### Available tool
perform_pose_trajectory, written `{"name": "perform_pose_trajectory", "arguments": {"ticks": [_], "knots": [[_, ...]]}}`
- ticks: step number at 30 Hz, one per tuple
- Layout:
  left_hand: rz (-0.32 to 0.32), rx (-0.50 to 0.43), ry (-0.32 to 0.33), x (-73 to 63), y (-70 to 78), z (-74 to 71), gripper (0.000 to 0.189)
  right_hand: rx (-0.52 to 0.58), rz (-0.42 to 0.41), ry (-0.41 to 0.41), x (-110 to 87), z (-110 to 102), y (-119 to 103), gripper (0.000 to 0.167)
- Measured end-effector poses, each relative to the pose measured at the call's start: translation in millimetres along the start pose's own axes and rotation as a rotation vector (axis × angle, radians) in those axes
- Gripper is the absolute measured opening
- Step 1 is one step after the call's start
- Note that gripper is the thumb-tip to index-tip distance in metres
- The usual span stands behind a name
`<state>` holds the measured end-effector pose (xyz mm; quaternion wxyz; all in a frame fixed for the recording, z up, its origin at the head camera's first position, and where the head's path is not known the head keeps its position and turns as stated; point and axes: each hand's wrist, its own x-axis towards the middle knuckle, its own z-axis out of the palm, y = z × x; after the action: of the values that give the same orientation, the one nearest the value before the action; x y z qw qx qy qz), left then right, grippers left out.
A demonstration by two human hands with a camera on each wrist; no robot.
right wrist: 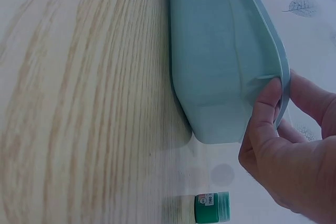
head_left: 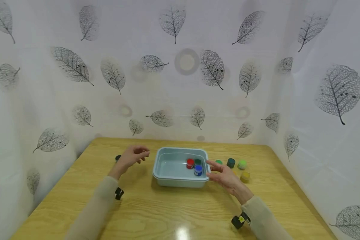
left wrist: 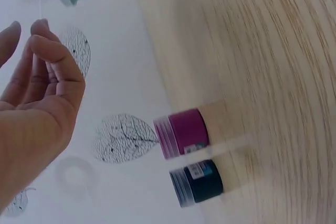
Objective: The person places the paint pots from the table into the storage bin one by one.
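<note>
A light blue plastic basin (head_left: 180, 183) stands mid-table. Inside, at its right end, are a red paint jar (head_left: 190, 163), a dark green jar (head_left: 197, 162) and a blue jar (head_left: 198, 170). My right hand (head_left: 228, 178) grips the basin's right end; the right wrist view shows thumb and fingers on either side of the rim (right wrist: 284, 59). My left hand (head_left: 132, 156) hovers left of the basin, fingers loosely bent and holding nothing. Beside it in the left wrist view stand a purple jar (left wrist: 188, 131) and a dark teal jar (left wrist: 205, 181).
Right of the basin stand several more jars, among them a green jar (right wrist: 207, 208), a dark teal jar (head_left: 231, 163), a light green jar (head_left: 242, 164) and a yellow jar (head_left: 245, 177). A leaf-print curtain (head_left: 180, 90) surrounds the wooden table (head_left: 156, 216).
</note>
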<state>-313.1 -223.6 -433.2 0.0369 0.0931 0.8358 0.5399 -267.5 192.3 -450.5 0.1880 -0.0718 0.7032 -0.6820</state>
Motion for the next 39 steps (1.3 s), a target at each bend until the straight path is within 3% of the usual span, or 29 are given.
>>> {"name": "perform_pose_trajectory", "arguments": {"ticks": [9, 18, 24, 39], "knots": [[-0.140, 0.019, 0.069, -4.8, -8.5, -24.5, 0.037, 0.024, 0.006, 0.004, 0.4, 1.1, 0.1, 0.064], [-0.120, 0.074, 0.140, -10.3, -28.9, -41.9, 0.041, 0.016, 0.012, 0.006, -0.6, 1.3, -2.7, 0.064], [-0.139, 0.101, 0.143, -11.8, -39.5, -48.3, 0.042, 0.017, 0.011, -0.001, -1.0, 1.1, -1.8, 0.065], [-0.132, 0.263, 0.115, -12.6, -45.8, -44.0, 0.041, -0.003, 0.006, 0.015, -1.6, 1.7, -0.6, 0.064]]}}
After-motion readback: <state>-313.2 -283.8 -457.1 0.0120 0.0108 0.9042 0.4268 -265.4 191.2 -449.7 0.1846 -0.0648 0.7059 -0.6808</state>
